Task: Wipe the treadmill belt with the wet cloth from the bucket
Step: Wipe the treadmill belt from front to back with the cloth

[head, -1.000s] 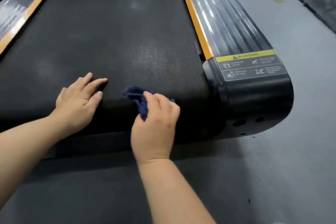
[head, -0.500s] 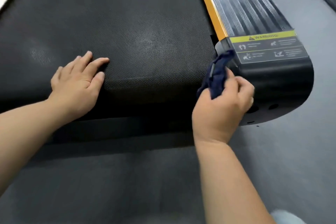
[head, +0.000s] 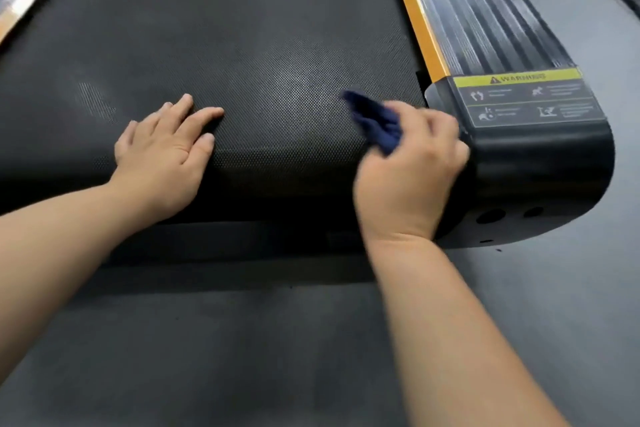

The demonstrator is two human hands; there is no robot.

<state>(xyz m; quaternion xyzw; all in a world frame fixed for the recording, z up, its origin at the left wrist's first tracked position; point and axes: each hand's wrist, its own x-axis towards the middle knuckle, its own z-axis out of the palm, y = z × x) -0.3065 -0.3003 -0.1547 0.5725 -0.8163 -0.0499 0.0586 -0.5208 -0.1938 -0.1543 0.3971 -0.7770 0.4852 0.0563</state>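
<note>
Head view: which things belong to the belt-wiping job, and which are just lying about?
Job: treadmill belt, blue cloth, right hand gripping the cloth, left hand flat on the belt.
Lying about: warning label, ribbed side rail, orange trim, grey floor.

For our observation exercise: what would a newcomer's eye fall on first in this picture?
First, the right hand gripping a dark blue cloth at the near right corner of the black belt. Next, the left hand lying flat on the belt, and the yellow warning label on the right end cap.
</note>
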